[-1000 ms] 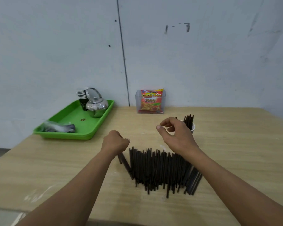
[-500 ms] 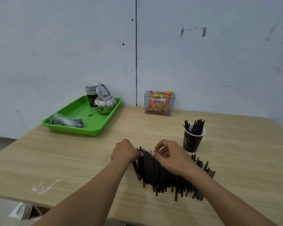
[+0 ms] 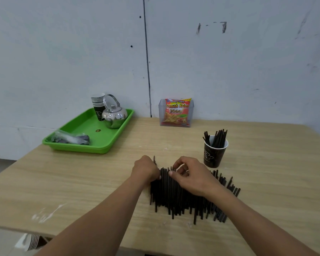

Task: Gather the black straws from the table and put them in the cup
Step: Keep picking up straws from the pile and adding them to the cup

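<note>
Many thin black straws (image 3: 183,196) lie in one flat pile at the lower centre of the frame, on the pale wood-grain tabletop (image 3: 81,182). Their long axes run mostly from near edge to far edge. They are too many to count. The left hand (image 3: 146,169) is curled on the pile's left edge; whether it grips straws, I cannot tell. The right hand (image 3: 188,176) pinches a few straw tips. One dark paper cup (image 3: 213,154), right of centre, holds upright straws.

Black straws (image 3: 181,196), dark printed cup (image 3: 213,156), green tray (image 3: 107,145), tan table (image 3: 81,178).
</note>
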